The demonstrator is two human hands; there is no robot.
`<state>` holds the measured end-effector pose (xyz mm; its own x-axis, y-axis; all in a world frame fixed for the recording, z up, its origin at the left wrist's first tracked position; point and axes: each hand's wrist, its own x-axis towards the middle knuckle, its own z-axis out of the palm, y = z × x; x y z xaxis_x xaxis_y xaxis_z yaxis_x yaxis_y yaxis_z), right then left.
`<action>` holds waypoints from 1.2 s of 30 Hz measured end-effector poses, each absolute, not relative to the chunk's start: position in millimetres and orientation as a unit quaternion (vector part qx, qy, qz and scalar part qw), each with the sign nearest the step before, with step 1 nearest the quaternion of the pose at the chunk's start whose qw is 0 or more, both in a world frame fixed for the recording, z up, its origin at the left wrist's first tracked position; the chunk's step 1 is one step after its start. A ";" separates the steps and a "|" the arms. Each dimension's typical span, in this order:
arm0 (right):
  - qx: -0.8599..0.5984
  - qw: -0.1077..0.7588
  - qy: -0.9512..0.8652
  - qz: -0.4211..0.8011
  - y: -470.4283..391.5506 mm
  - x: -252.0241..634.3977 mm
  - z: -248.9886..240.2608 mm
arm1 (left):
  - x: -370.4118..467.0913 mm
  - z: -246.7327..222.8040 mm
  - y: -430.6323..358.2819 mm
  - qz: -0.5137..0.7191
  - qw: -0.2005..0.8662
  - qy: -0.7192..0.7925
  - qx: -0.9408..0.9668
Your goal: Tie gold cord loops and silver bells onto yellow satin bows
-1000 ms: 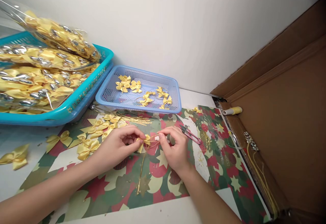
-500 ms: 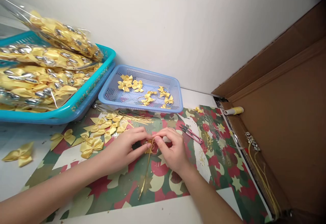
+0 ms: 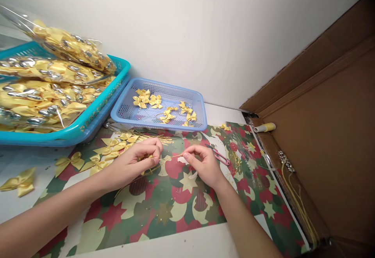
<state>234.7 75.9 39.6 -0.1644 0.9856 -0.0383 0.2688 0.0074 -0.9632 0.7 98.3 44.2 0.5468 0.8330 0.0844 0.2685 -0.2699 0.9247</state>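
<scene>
My left hand (image 3: 133,162) is closed with its fingertips pinched, and bits of a yellow ribbon bow (image 3: 143,158) show between its fingers. Most of that bow is hidden. A thin gold cord (image 3: 172,157) runs from there, straight across to my right hand (image 3: 203,165), whose thumb and forefinger pinch its other end. More gold strands hang below my left hand. Left of that hand lie several loose yellow bows (image 3: 109,147) and a bundle of gold cords (image 3: 159,138). Thread snips (image 3: 222,158) with a pink handle rest just behind my right hand.
A light blue basket (image 3: 117,113) holding several bows stands at the back. To its left, a turquoise basket (image 3: 96,111) carries bagged bows with silver pieces. Patterned paper (image 3: 164,213) covers the table. Cardboard (image 3: 316,133) walls the right side, near a yellow-white spool (image 3: 265,127).
My hands have moved apart, the left one leftward with the bow, and the cord is now stretched between them. The hanging strands have swung left.
</scene>
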 end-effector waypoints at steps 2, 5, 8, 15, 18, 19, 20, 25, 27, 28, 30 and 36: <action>-0.530 0.367 -0.637 0.423 75.8 235.0 40.7 | 2.5 43.8 97.2 0.288 0.465 0.367 0.753; -0.519 0.367 -0.687 0.351 74.5 232.5 41.8 | 5.4 43.2 95.8 0.278 0.455 0.363 0.765; -0.484 0.395 -0.700 0.346 70.9 225.3 40.7 | 7.4 44.3 95.4 0.269 0.442 0.362 0.776; -0.470 0.395 -0.684 0.394 60.2 199.0 30.8 | 9.3 49.5 94.2 0.249 0.437 0.361 0.786; -0.467 0.400 -0.689 0.383 59.0 195.4 29.9 | 9.2 50.8 94.2 0.245 0.439 0.361 0.785; -0.466 0.402 -0.691 0.380 59.0 195.7 30.6 | 9.2 51.2 94.5 0.246 0.440 0.362 0.784; -0.464 0.402 -0.694 0.376 59.0 196.5 31.7 | 9.2 51.5 95.0 0.247 0.442 0.362 0.783; -0.457 0.382 -0.713 0.370 60.1 202.7 38.8 | 7.0 51.6 97.5 0.243 0.440 0.357 0.787; -0.452 0.371 -0.723 0.368 60.6 204.5 40.0 | 4.6 52.1 97.8 0.228 0.440 0.361 0.790; -0.450 0.366 -0.728 0.366 60.9 205.3 40.0 | 3.2 53.0 97.9 0.218 0.442 0.364 0.790; -0.448 0.355 -0.738 0.358 61.1 206.8 39.4 | 0.1 56.6 98.8 0.201 0.448 0.369 0.789; -0.440 0.340 -0.753 0.353 63.1 214.1 39.7 | -11.9 70.6 106.7 0.191 0.462 0.377 0.780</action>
